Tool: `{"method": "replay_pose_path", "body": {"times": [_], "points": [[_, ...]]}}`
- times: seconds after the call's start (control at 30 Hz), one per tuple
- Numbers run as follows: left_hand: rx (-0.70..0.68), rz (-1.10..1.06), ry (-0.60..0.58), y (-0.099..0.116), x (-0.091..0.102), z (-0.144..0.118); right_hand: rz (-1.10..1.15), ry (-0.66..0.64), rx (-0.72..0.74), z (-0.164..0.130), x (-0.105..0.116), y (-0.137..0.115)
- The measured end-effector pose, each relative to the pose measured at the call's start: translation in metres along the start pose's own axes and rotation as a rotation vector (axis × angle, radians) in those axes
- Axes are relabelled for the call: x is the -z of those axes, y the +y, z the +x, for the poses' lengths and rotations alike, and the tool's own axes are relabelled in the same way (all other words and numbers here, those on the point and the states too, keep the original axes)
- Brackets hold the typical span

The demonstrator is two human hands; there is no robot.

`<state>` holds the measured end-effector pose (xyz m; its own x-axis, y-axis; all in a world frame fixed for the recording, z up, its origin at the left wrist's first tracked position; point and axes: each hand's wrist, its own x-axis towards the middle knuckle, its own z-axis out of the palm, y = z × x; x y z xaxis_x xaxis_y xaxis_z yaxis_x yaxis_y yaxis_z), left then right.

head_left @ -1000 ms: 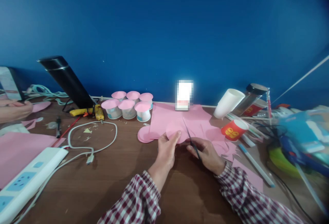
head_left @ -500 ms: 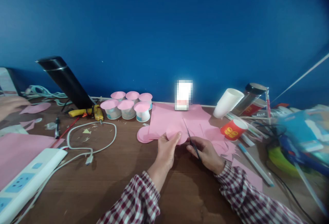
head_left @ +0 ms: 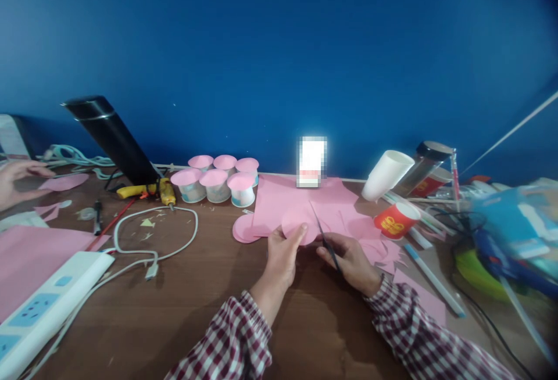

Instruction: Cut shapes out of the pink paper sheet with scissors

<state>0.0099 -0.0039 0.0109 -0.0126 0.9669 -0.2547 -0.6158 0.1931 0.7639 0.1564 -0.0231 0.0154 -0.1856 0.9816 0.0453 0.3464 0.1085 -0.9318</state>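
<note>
My left hand (head_left: 282, 253) pinches the near edge of a pink paper piece (head_left: 300, 223) with a rounded outline, thumb on top. My right hand (head_left: 351, 261) grips small dark scissors (head_left: 323, 236), their blades pointing up and away into the pink paper just right of my left thumb. A larger pink sheet (head_left: 300, 197) lies behind on the brown table (head_left: 196, 293). Both sleeves are red-and-white check.
Several pink-topped small cups (head_left: 217, 180) stand at the back left. A yellow glue gun (head_left: 165, 191), white cable (head_left: 152, 240) and power strip (head_left: 39, 304) lie left. Red cup (head_left: 396, 220), white cup (head_left: 387, 174), pens and clutter sit right. Another person's hand (head_left: 15, 179) rests far left.
My hands, paper and scissors stay nearly still. The other person's hand at the far left has shifted and now touches a pink scrap.
</note>
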Motion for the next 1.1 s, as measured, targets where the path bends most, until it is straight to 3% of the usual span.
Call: {"method": "replay_pose_path", "body": {"times": [0.53,1.1], "points": [[-0.053,0.017,-0.02,-0.0045,0.0016,0.0026,-0.108,0.018,0.052,-0.0007,0.0001,-0.0004],[-0.052,0.048,0.003,-0.0052,0.0024,0.0033,-0.068,0.013,0.062,-0.0002,-0.0001,0.0032]]}}
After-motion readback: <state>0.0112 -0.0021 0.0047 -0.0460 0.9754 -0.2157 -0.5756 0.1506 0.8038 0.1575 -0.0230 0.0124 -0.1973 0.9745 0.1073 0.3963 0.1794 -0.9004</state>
